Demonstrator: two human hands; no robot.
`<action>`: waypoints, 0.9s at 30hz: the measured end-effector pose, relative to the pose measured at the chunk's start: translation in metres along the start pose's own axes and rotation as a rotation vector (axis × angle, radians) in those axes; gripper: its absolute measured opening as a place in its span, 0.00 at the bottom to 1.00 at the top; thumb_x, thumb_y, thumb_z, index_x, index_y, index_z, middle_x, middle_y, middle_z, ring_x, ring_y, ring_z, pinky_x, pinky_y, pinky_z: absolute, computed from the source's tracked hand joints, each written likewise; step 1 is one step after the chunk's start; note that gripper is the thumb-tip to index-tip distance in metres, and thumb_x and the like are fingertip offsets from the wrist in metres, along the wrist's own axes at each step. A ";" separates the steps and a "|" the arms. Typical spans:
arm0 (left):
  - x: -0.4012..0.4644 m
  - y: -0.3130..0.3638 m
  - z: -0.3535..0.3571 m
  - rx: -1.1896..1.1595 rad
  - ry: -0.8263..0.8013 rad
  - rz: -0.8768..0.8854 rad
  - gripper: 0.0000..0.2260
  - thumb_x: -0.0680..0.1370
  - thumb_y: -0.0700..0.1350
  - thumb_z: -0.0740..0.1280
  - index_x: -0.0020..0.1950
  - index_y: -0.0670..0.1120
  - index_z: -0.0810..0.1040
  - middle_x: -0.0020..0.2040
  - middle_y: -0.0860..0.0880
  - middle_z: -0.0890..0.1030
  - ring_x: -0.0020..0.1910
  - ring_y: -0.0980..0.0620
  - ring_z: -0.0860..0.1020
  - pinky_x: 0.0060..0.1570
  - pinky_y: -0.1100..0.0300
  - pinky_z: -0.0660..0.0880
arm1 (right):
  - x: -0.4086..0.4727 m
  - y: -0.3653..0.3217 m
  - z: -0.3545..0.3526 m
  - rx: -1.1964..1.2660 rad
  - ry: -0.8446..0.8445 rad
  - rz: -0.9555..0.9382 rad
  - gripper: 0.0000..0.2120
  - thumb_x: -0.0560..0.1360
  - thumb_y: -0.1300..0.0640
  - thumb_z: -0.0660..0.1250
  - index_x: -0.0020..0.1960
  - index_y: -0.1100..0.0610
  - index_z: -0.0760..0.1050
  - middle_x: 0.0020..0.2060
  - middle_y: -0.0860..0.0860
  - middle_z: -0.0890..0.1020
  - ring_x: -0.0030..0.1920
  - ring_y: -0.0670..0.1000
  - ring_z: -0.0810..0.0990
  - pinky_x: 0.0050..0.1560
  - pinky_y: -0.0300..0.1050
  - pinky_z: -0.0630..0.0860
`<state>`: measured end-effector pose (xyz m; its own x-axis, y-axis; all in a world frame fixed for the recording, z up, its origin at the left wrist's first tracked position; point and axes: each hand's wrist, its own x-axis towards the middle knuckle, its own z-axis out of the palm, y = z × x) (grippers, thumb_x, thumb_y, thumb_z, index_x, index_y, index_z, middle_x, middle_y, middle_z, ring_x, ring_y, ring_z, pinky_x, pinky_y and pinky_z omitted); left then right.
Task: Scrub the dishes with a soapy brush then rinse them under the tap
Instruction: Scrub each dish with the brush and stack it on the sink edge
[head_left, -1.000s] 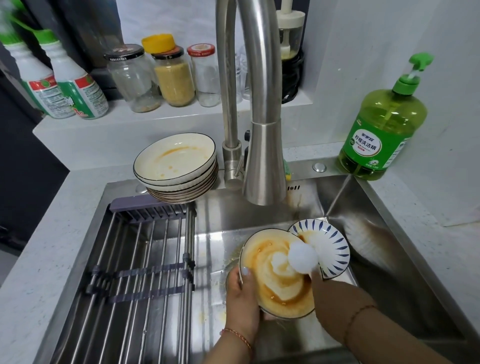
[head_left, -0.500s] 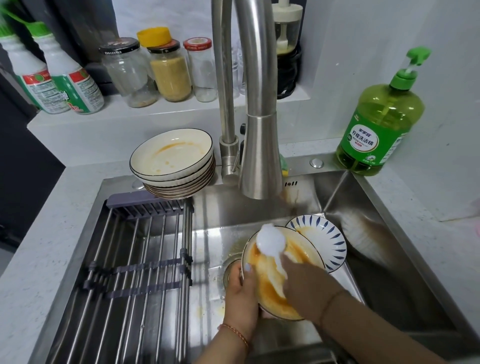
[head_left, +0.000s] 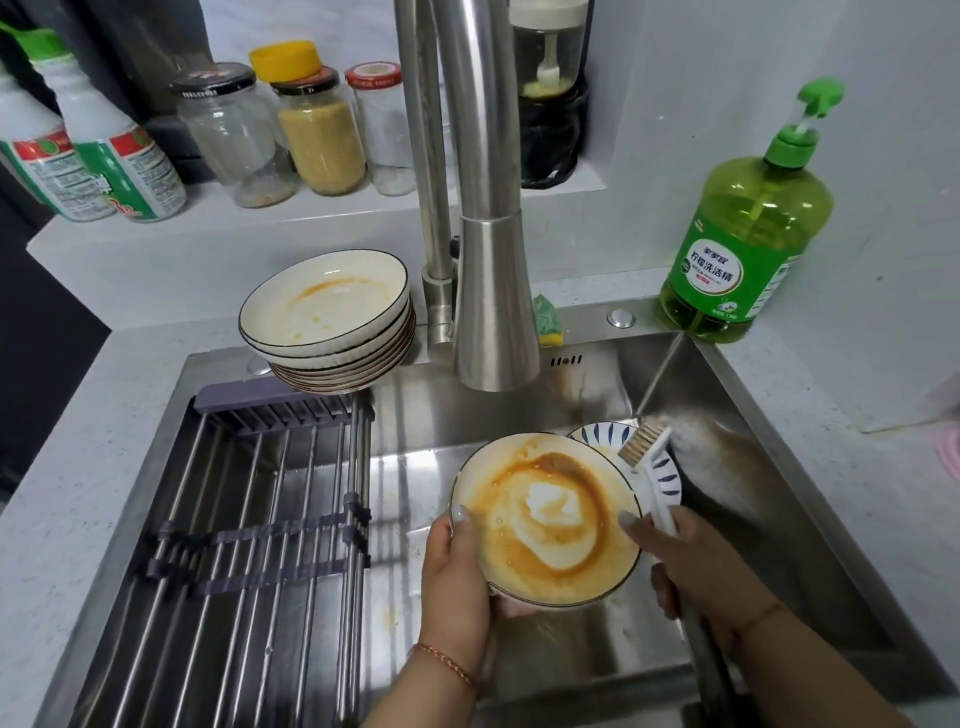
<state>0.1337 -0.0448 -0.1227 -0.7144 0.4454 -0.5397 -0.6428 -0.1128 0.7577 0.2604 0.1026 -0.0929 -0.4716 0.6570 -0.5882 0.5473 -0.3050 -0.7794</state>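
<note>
Stainless sink (head_left: 597, 410) set in pale desk (head_left: 93, 441); tap (head_left: 493, 291) off. Cream bowl (head_left: 545, 519), streaked with orange sauce, tilted over basin, clamped at rim by left hand (head_left: 457, 587). Brush (head_left: 647, 457) gripped in closed right hand (head_left: 696, 571), bristles lifted clear, above blue-striped dish (head_left: 660, 473). Bristles best worked in circles from rim inward. 1 dirty stack (head_left: 332, 322) waiting.

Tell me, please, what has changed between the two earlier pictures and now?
The right hand has swept the brush off the stained bowl, to its right rim, bristles up over the blue-striped dish. The foam blob is gone from the brush head; a white patch sits in the bowl's centre. The left hand still grips the bowl's left edge. The plate stack and the tap are unchanged, and no water runs.
</note>
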 end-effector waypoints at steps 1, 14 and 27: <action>-0.003 0.003 0.002 -0.017 -0.020 -0.038 0.16 0.80 0.57 0.58 0.59 0.48 0.76 0.53 0.44 0.84 0.51 0.41 0.83 0.38 0.46 0.81 | 0.000 0.001 0.003 0.051 -0.011 0.008 0.19 0.72 0.51 0.71 0.49 0.66 0.70 0.26 0.61 0.72 0.19 0.51 0.67 0.22 0.40 0.67; -0.023 0.008 -0.027 1.391 -0.484 1.001 0.24 0.62 0.52 0.66 0.59 0.56 0.71 0.54 0.59 0.76 0.57 0.60 0.74 0.67 0.66 0.63 | -0.012 0.003 0.029 0.297 0.038 0.102 0.03 0.75 0.66 0.63 0.44 0.63 0.69 0.18 0.54 0.67 0.16 0.50 0.65 0.20 0.38 0.66; -0.014 0.025 -0.023 1.274 -0.091 0.605 0.12 0.62 0.46 0.73 0.43 0.57 0.78 0.33 0.53 0.80 0.33 0.57 0.78 0.29 0.70 0.68 | -0.037 -0.014 0.031 0.221 -0.220 0.031 0.11 0.82 0.57 0.51 0.61 0.57 0.69 0.30 0.63 0.79 0.16 0.53 0.68 0.19 0.37 0.67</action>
<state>0.1215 -0.0746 -0.1050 -0.7340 0.6786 -0.0288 0.4739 0.5420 0.6940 0.2486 0.0611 -0.0674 -0.6086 0.4871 -0.6264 0.4116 -0.4811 -0.7740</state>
